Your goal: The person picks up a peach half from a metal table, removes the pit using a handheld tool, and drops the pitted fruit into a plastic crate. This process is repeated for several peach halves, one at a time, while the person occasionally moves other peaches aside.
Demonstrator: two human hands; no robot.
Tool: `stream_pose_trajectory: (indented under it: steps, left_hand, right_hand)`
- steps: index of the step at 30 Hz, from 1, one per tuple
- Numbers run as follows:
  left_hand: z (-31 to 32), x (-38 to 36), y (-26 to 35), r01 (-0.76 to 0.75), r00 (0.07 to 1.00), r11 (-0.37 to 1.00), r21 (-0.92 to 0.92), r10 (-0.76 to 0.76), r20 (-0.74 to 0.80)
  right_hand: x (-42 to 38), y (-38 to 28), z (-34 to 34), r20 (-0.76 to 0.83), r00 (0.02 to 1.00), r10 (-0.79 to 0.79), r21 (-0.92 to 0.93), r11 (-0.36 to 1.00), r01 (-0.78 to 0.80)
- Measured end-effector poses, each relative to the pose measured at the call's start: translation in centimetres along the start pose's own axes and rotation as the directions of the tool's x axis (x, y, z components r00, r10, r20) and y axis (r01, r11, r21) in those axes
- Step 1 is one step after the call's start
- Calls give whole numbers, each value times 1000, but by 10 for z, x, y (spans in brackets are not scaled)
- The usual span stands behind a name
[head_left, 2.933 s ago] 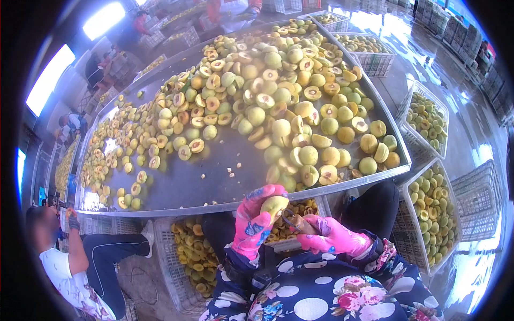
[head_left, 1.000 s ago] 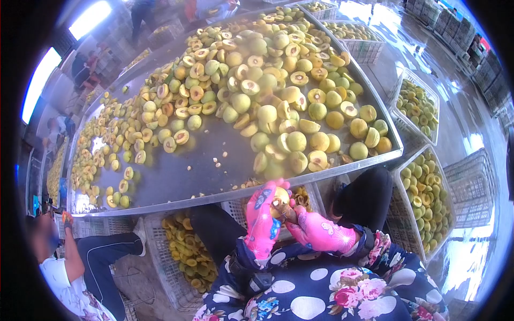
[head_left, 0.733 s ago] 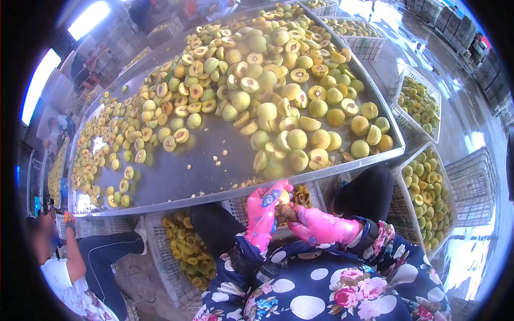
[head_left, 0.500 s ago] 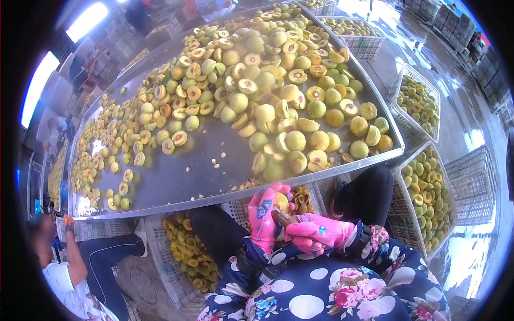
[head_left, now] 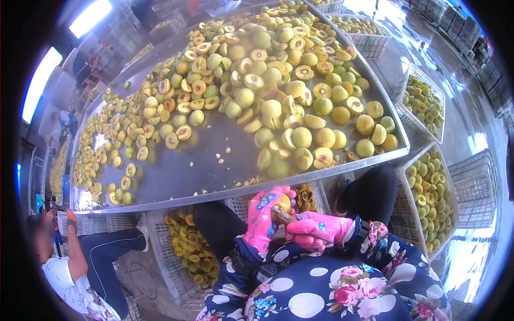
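Note:
My left hand (head_left: 261,220), in a pink glove, is closed around a yellow stone fruit (head_left: 283,203) held above my lap. My right hand (head_left: 321,230), also pink-gloved, grips a short knife-like tool (head_left: 282,216) whose tip points at the fruit. Fingers hide the tip, so whether it is in the flesh cannot be told. Beneath and beyond the hands, a crate (head_left: 320,195) contains cut fruit pieces (head_left: 305,199). Just past it is the front edge of a metal table (head_left: 214,197), heaped with whole and halved yellow-green stone fruits (head_left: 270,109).
A crate (head_left: 155,243) of yellow fruit pieces stands left of my legs. Filled crates (head_left: 428,235) (head_left: 440,134) and an upturned-looking grey crate (head_left: 471,184) line my right side. At left sits a co-worker (head_left: 72,273) in a white shirt. Stacked crates (head_left: 455,29) stand far right.
My view has shifted slightly, so the table and fruit appear a little farther right. Both hands keep their hold on fruit and tool, nearly in place. The co-worker's gloved hand has risen slightly.

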State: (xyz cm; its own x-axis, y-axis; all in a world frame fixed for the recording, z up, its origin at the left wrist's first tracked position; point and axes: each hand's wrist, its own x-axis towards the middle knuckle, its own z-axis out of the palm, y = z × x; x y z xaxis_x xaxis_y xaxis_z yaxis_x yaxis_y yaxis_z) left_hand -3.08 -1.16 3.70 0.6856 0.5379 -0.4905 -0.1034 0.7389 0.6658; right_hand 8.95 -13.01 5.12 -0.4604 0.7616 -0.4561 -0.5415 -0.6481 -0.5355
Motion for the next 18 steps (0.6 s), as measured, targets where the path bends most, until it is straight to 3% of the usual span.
stream_pose_trajectory:
  steps: [3,4,7,8,9,10,11,12,13,14,15,16,17,18]
  left_hand:
    - [0,-1,-13,-54,989,942,-332,96,113]
    - [4,1,-15,-122,987,921,-370,150,50]
    - [7,2,-1,-247,968,962,-119,237,-86]
    - [-5,9,-2,-447,885,895,-3,442,-145]
    - [-14,1,16,-507,812,841,190,540,-223]
    - [-31,-10,33,-548,751,801,243,598,-278]
    - [-49,-22,48,-568,694,759,320,650,-309]
    - [-62,-36,64,-484,617,713,507,689,-380]
    - [-87,-47,79,-236,628,685,689,649,-430]
    - [-138,-50,84,-25,638,268,963,746,-191]
    - [-138,-57,90,97,638,184,978,743,-203]
    - [-137,-56,92,117,613,12,993,786,-81]
    - [-135,-52,97,140,587,-159,977,808,47]
    - [-128,-40,99,17,663,78,997,746,-70]
  right_hand:
    - [2,2,4,69,997,-20,144,990,10]
    - [2,3,5,87,995,-45,178,984,29]
    - [1,2,6,50,996,-80,179,981,70]
    - [-2,0,1,84,995,-57,103,993,48]
    - [-8,-2,-7,119,993,-26,24,999,24]
    - [-10,-3,-15,155,988,8,-53,999,0]
    - [-3,3,-25,-13,998,56,-379,924,-57]
    - [9,15,-40,-186,982,40,-648,746,-153]
    - [21,27,-55,-340,940,-38,-826,490,-279]
    - [29,43,-72,-285,954,-96,-897,377,-230]
    - [35,63,-89,-222,965,-143,-950,257,-180]
    - [37,63,-88,-151,972,-181,-983,129,-129]
    - [38,61,-87,-207,965,-164,-964,205,-172]
    - [32,42,-67,-263,954,-142,-935,281,-216]
